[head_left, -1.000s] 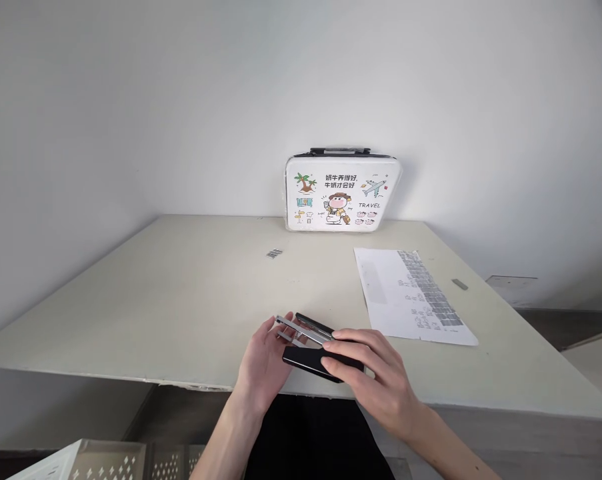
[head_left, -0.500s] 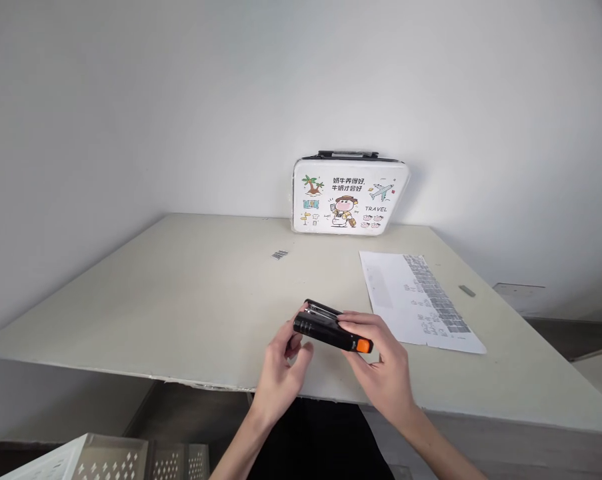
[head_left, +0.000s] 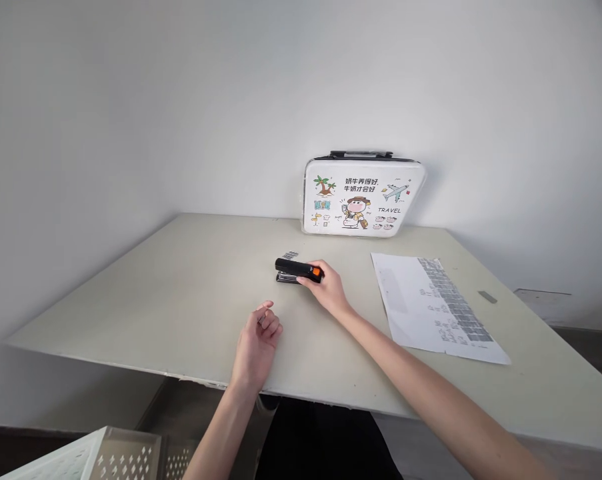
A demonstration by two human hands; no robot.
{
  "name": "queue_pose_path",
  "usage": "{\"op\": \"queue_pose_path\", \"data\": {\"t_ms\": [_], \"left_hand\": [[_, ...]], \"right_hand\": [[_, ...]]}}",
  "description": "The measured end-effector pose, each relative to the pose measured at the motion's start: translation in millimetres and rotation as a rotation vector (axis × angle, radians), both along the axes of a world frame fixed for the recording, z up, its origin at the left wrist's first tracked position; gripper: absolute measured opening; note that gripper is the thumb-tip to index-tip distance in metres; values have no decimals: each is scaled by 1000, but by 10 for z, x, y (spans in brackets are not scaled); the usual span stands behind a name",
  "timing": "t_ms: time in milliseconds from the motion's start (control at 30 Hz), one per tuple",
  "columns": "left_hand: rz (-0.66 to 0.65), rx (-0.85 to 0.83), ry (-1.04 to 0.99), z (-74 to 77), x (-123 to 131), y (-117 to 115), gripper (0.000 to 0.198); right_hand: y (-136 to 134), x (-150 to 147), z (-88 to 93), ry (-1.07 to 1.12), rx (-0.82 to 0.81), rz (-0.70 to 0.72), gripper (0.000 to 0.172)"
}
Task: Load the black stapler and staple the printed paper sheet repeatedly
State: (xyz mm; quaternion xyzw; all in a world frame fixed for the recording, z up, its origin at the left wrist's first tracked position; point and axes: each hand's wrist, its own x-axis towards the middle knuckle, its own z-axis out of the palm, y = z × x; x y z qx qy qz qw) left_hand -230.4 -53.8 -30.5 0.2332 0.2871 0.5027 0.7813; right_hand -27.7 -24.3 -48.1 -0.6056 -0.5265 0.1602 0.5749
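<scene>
My right hand (head_left: 325,288) grips the rear end of a black stapler (head_left: 293,268) that has an orange patch at its back. The stapler is over the middle of the table, its front pointing left. Just behind it lie a few small grey staple strips (head_left: 291,254), partly covered by the stapler. Nearer the front edge, my left hand (head_left: 259,340) is half turned up with its fingers curled. Between its thumb and fingers shows a small dark sliver, too small to name.
A white case (head_left: 363,200) with cartoon prints leans against the wall. Right of my hands lies a printed white sheet (head_left: 405,313), with a grey strip (head_left: 487,297) beyond it. A perforated white plastic bin (head_left: 125,460) stands below the table (head_left: 145,300) at lower left.
My left hand has come off the stapler and moved left, fingers curling. My right hand has carried the stapler forward and left, turning it so its orange end sits at the right.
</scene>
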Motion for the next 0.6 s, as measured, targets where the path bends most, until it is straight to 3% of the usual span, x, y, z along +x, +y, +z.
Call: {"op": "queue_pose_path", "data": {"t_ms": [200, 333, 433, 600], "left_hand": [[33, -88, -101, -11, -9, 22, 10], [55, -115, -114, 2, 3, 51, 15], [68, -146, -96, 5, 10, 61, 26], [42, -121, -144, 27, 17, 36, 39]], "right_hand": [[621, -160, -102, -93, -16, 4, 24], [738, -221, -1, -210, -31, -52, 24], [515, -326, 153, -314, 30, -72, 31], [-234, -647, 280, -476, 96, 111, 11]]}}
